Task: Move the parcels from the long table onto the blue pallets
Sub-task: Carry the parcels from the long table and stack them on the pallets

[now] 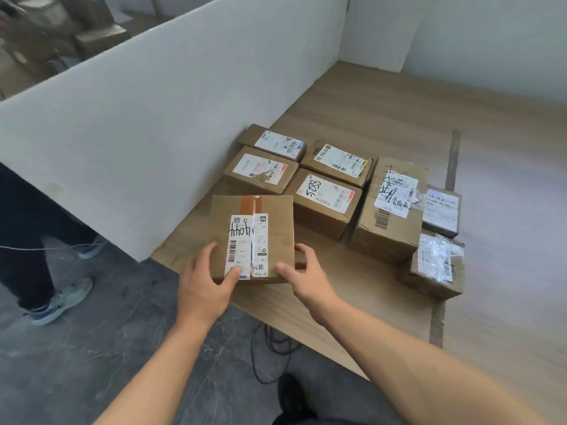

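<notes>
A brown cardboard parcel [270, 222] with a white label and black handwriting sits near the front corner of the wooden long table [383, 118]. My left hand [205, 283] grips its near left corner, thumb on the label. My right hand [306, 274] grips its near right corner, thumb on top. Several more labelled parcels lie behind it, among them one marked 5288 [322, 200] and a tall one with a handwritten label [389, 210]. No blue pallet is in view.
A white partition wall [153, 124] runs along the table's left side. Another person's legs and sneakers [58, 302] stand on the grey floor at the left. Dark cables [270, 348] hang under the table's front edge. My own shoe [291, 397] shows below.
</notes>
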